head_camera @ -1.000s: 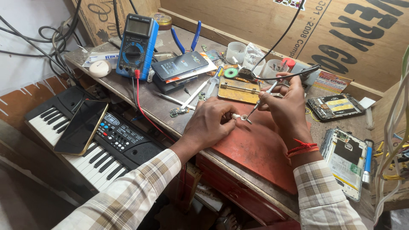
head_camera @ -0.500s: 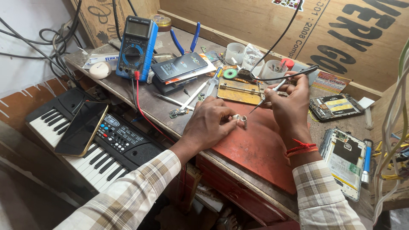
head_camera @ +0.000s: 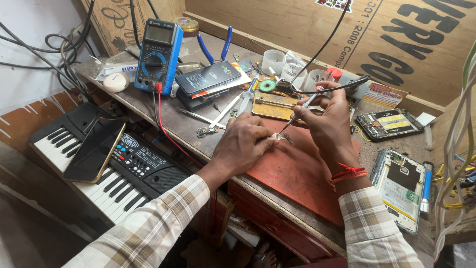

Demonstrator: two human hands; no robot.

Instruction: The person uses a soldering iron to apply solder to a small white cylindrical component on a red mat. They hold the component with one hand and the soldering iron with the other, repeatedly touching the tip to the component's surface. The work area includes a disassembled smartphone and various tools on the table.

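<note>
My left hand [head_camera: 246, 145] rests on a red work mat [head_camera: 297, 173] and pinches a small metal part [head_camera: 277, 136] between thumb and fingers. My right hand [head_camera: 325, 121] holds a soldering iron [head_camera: 312, 98] with a black cord; its tip points down and touches the small part. A red thread is tied round my right wrist. Both sleeves are checked.
A blue multimeter [head_camera: 158, 55] with a red lead, a dark phone [head_camera: 208, 77], blue pliers [head_camera: 213, 47], tweezers [head_camera: 218, 116] and small cups [head_camera: 273, 61] crowd the bench. Two opened phones [head_camera: 388, 123] [head_camera: 401, 186] lie at right. A keyboard [head_camera: 99, 164] with a phone [head_camera: 95, 150] on it sits at left.
The view has shifted slightly. My hands stay together over the mat, with the iron tip now down on the small part.
</note>
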